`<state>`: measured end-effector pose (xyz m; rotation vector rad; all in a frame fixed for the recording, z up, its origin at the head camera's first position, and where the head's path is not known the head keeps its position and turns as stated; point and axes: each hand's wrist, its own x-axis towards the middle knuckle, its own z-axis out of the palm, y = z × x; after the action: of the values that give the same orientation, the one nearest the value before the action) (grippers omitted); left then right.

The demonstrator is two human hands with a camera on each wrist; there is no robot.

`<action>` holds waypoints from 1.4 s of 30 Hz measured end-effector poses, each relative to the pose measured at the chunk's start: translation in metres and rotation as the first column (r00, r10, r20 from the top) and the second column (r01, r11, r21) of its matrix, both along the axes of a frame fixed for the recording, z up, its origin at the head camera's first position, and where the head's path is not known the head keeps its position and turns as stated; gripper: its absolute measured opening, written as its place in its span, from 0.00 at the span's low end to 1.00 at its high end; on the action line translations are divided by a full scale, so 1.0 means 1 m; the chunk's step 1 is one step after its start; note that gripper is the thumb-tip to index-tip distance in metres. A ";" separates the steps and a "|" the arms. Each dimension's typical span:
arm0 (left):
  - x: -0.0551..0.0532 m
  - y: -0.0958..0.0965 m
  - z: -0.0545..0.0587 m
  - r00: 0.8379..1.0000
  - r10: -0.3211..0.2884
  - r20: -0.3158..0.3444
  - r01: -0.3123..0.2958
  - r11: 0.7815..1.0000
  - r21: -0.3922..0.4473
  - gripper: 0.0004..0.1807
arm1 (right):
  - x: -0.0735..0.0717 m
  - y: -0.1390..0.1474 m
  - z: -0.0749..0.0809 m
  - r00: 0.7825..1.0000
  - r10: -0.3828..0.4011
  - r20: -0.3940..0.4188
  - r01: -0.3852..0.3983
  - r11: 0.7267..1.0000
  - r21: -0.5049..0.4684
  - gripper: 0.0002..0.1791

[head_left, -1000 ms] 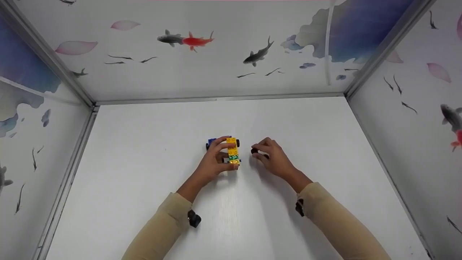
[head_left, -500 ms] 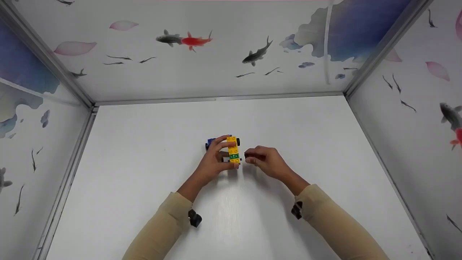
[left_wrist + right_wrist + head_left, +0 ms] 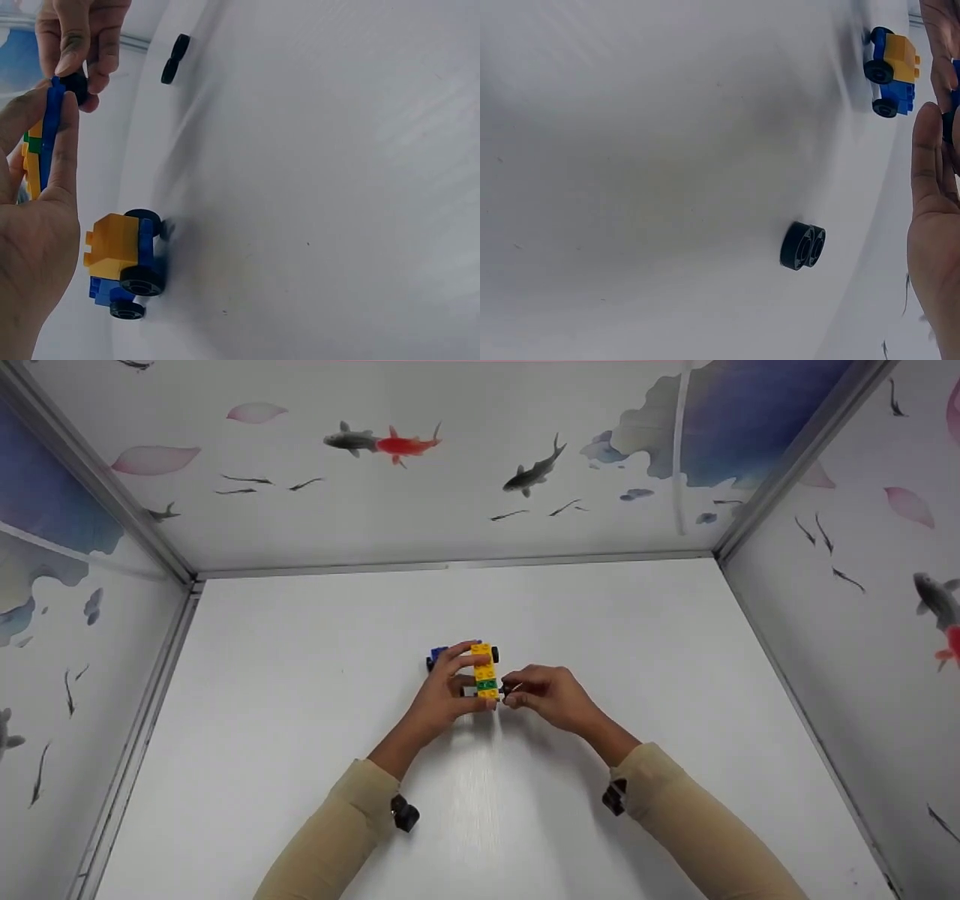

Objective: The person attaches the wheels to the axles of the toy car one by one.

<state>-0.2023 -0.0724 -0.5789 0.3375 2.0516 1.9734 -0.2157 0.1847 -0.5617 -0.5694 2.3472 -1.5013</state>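
Note:
My left hand (image 3: 439, 697) grips a toy car body built of bricks, yellow and green bricks (image 3: 485, 673) on a blue base (image 3: 51, 131). Its fingers and thumb span the two ends. From the right, my right hand (image 3: 551, 695) pinches a small black toy wheel (image 3: 76, 87) between thumb and fingers. The wheel sits right at the side of the blue base, near the end by my left thumb. In the right wrist view, fingers of the right hand (image 3: 934, 232) cover most of this wheel.
A second toy car (image 3: 112, 247), yellow and blue with black wheels, stands on the white table (image 3: 337, 750) beyond my left hand. Two loose black wheels (image 3: 802, 245) lie together on the table below my right hand. Printed panels (image 3: 465, 517) wall the table.
My right hand has moved left with the black wheel, from a short gap away up to the side of the car body. The left hand holds the body almost still.

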 end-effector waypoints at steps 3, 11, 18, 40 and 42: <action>0.000 0.000 0.000 1.000 -0.005 0.000 0.005 1.000 0.015 0.36 | 0.001 -0.001 0.001 1.000 0.000 -0.010 0.000 1.000 0.020 0.20; 0.000 0.000 -0.001 1.000 -0.003 -0.004 0.003 1.000 -0.003 0.36 | 0.004 -0.004 0.004 0.998 0.007 -0.058 -0.004 0.999 0.047 0.21; 0.000 0.001 -0.001 0.999 -0.001 -0.038 -0.001 0.999 -0.042 0.37 | 0.005 -0.006 0.001 0.999 0.002 -0.052 -0.001 1.000 0.019 0.20; 0.000 0.002 -0.003 0.997 0.026 -0.068 -0.026 1.000 0.012 0.36 | 0.004 -0.011 0.001 0.999 -0.020 -0.030 0.020 1.000 -0.023 0.19; 0.000 0.002 -0.004 0.997 0.024 -0.073 -0.023 1.000 0.014 0.36 | 0.004 -0.011 0.001 1.000 -0.022 -0.018 0.021 0.999 -0.044 0.19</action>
<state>-0.2026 -0.0699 -0.5825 0.3961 2.0974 2.0170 -0.2116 0.1732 -0.5608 -0.5727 2.3471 -1.5667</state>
